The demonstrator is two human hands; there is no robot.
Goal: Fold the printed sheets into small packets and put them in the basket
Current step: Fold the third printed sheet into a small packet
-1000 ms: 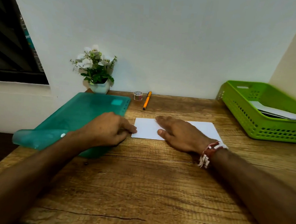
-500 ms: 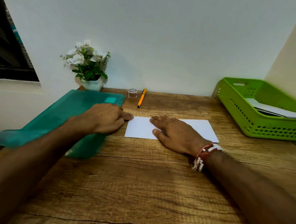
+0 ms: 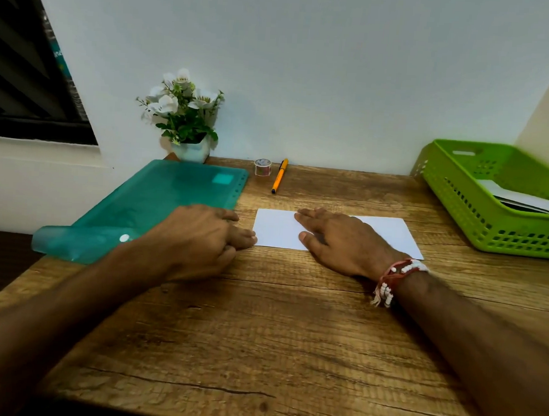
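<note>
desk sundries on a wooden counter [image 3: 291, 337] against a white wall [image 3: 307, 65]
teal translucent folder [image 3: 158, 200] lying flat at left, near flap curled up, overhanging the counter's left edge; white pot of white flowers [image 3: 188, 119] at the back behind it; small tape roll [image 3: 262, 167] just beside orange pen [image 3: 279, 176] near the wall; dark louvred window [image 3: 24, 80] at far left.

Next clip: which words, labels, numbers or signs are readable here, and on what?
No text is readable.
Teal strip by the window: white marks, too blurred.
Tape roll: printed pattern, too small.
Folded sheet: visible side blank.
Folder: pale patch, blank.
</note>
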